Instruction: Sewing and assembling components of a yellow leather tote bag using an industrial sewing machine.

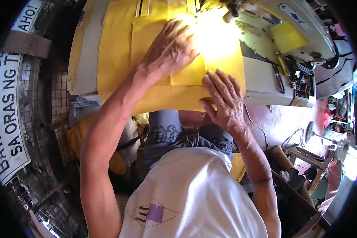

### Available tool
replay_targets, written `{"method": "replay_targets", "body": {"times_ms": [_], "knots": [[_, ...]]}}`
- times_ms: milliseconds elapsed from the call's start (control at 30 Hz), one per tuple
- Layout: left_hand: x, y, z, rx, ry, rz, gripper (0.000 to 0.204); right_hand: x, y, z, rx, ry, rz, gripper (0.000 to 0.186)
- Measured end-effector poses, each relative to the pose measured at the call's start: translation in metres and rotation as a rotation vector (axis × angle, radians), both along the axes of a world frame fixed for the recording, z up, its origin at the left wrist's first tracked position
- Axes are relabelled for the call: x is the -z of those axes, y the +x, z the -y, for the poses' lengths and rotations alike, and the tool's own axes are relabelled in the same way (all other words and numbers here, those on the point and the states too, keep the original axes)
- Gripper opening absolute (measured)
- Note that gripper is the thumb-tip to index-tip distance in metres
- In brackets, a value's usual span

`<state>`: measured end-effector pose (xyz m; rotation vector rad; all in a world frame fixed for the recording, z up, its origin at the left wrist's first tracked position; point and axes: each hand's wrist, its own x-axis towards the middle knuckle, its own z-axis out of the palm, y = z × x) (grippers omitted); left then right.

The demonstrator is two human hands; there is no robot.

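Observation:
A large yellow sheet [115,79], smooth like vinyl or coated cloth, lies across the sewing machine table with its near edge hanging over the front. My left hand [172,47] is on its upper middle, fingers bent and closed on the material, close to the brightly lit needle area. Glare washes out the fingertips and whatever lies just past them. To the right and nearer, my right hand [226,97] rests flat on the sheet's right part, fingers stretched out. Seams or fold lines run over the sheet, and white strips with dark edges [142,8] show at its far side.
The sewing machine's pale arm [305,23] stands at the upper right. A yellow-handled tool [281,63] and a dark-handled tool [279,79] lie on the table's right side. Wire mesh and a lettered sign [12,119] are at the left. A fan [311,133] stands at the far right.

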<state>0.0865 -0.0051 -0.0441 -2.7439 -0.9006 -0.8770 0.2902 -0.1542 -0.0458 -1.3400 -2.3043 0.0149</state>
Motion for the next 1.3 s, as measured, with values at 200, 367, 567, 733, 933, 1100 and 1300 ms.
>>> {"method": "replay_targets", "body": {"times_ms": [200, 367, 567, 733, 933, 1100, 1300], "knots": [[-0.015, 0.000, 0.039, -0.025, -0.195, -0.023, 0.020, 0.007, 0.006, 0.004, -0.066, -0.047, -0.099, 0.058], [-0.012, -0.001, 0.039, -0.038, -0.210, 0.003, 0.021, 0.001, 0.006, 0.005, -0.081, -0.034, -0.117, 0.055], [-0.011, 0.010, 0.045, -0.089, -0.212, -0.005, 0.022, 0.004, 0.005, 0.004, -0.074, -0.004, -0.115, 0.055], [-0.007, 0.006, 0.047, -0.095, -0.238, 0.082, 0.020, 0.007, 0.006, 0.005, -0.054, -0.019, -0.161, 0.054], [-0.016, -0.001, 0.050, 0.022, -0.307, 0.067, 0.025, -0.003, -0.002, -0.002, -0.020, 0.002, -0.280, 0.038], [-0.015, -0.001, 0.047, 0.059, -0.249, 0.026, 0.027, -0.001, -0.015, -0.001, 0.089, -0.011, -0.357, 0.030], [-0.014, 0.000, 0.047, 0.130, -0.253, 0.037, 0.021, 0.003, -0.016, 0.002, 0.121, -0.008, -0.390, 0.024]]}}
